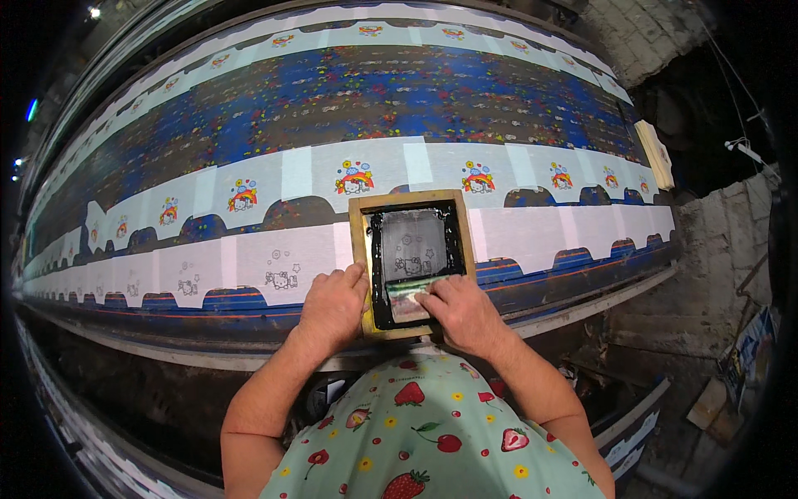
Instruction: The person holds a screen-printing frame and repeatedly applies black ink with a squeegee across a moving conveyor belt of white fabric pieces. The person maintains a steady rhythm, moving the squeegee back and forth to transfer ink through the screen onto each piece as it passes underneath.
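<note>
A wooden-rimmed printing screen (pixel 407 201) lies over a pale fabric strip (pixel 519 235) on the long table, right in front of me. Black ink lines the inside of its rim, and a cartoon outline shows through the mesh (pixel 406 235). My left hand (pixel 334 306) is closed on the screen's left side near the lower corner. Inside the frame, at its near end, my right hand (pixel 465 309) grips a squeegee (pixel 406 301) with a light, stained body. The squeegee's blade edge is toward the mesh; whether it presses on it I cannot tell.
Left of the screen, pale fabric pieces (pixel 241 256) carry black outline prints. A farther row (pixel 287 170) bears coloured rainbow prints. The table surface (pixel 332 91) is blue and dark, speckled with paint. A cream block-like object (pixel 654 155) stands at the table's right end.
</note>
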Demonstrator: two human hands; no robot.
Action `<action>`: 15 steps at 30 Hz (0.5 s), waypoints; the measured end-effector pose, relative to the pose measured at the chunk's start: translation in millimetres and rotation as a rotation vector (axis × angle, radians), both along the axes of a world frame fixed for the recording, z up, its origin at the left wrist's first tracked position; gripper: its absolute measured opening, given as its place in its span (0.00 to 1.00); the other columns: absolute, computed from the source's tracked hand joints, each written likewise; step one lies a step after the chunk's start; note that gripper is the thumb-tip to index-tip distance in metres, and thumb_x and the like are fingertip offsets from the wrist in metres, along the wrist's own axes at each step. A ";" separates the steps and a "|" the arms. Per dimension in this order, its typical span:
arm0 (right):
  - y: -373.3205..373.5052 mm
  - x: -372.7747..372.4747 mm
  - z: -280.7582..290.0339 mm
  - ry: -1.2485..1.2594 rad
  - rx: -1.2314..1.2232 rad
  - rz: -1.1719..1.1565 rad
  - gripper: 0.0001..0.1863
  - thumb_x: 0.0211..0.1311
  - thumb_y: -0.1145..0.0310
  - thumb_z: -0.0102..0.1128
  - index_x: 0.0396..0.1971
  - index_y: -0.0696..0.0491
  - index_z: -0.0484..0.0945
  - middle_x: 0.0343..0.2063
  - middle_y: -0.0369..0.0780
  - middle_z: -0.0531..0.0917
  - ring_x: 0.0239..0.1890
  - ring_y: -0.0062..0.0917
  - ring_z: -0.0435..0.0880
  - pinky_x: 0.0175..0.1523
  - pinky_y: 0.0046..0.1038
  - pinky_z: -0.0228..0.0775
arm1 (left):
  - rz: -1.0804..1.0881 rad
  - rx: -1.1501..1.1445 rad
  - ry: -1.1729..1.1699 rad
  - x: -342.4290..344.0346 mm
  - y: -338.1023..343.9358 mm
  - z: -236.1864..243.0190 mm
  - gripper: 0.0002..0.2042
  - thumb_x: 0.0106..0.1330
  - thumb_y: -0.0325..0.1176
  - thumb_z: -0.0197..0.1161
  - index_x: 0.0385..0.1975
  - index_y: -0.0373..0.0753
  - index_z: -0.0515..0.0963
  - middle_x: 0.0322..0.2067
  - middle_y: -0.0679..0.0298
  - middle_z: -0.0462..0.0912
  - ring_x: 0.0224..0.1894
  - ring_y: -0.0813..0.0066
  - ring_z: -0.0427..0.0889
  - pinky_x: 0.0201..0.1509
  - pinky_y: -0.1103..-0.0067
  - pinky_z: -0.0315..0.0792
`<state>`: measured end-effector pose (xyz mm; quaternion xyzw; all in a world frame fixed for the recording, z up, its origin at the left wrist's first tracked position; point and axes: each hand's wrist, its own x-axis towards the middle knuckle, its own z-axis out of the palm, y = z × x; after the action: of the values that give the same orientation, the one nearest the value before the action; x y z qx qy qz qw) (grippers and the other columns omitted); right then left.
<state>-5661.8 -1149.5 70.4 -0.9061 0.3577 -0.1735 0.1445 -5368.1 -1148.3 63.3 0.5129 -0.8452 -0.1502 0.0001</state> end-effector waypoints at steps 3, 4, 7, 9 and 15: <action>23.7 -0.8 4.6 0.006 0.046 -0.014 0.19 0.60 0.74 0.68 0.53 0.57 0.88 0.42 0.45 0.84 0.47 0.43 0.85 0.53 0.43 0.77 | 0.012 -0.025 0.081 4.4 1.9 -1.3 0.27 0.65 0.36 0.79 0.62 0.33 0.84 0.70 0.53 0.82 0.61 0.54 0.85 0.63 0.60 0.77; 28.9 -1.3 6.3 0.008 0.059 -0.016 0.20 0.60 0.74 0.68 0.53 0.57 0.88 0.43 0.45 0.84 0.47 0.43 0.85 0.54 0.43 0.78 | 0.026 -0.016 0.119 6.5 3.7 -3.0 0.27 0.64 0.35 0.80 0.63 0.33 0.84 0.70 0.53 0.81 0.62 0.53 0.85 0.64 0.60 0.77; 33.0 -3.7 7.8 0.023 0.093 -0.038 0.22 0.56 0.76 0.72 0.53 0.56 0.88 0.45 0.45 0.85 0.50 0.44 0.86 0.56 0.44 0.78 | 0.077 -0.061 0.290 11.7 9.1 -13.9 0.30 0.63 0.32 0.80 0.66 0.33 0.82 0.71 0.51 0.81 0.65 0.50 0.83 0.68 0.59 0.75; 30.9 -6.2 6.9 -0.017 0.145 -0.061 0.22 0.55 0.77 0.73 0.53 0.55 0.88 0.49 0.45 0.86 0.54 0.45 0.86 0.58 0.44 0.78 | 0.160 -0.059 0.426 8.8 13.1 -26.6 0.31 0.63 0.29 0.80 0.69 0.34 0.81 0.71 0.49 0.80 0.68 0.47 0.82 0.72 0.58 0.75; 28.9 -22.3 -7.1 -0.307 0.128 -0.416 0.22 0.51 0.78 0.81 0.49 0.51 0.90 0.62 0.46 0.86 0.68 0.49 0.82 0.74 0.48 0.72 | 0.526 -0.192 0.831 -35.1 30.9 -72.5 0.34 0.61 0.20 0.78 0.71 0.32 0.78 0.73 0.42 0.76 0.76 0.41 0.76 0.81 0.58 0.70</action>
<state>-5684.1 -1120.6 63.3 -0.7650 0.5206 -0.3121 0.2153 -5403.3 -1117.4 -9.2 0.6031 -0.6259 -0.2582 0.4218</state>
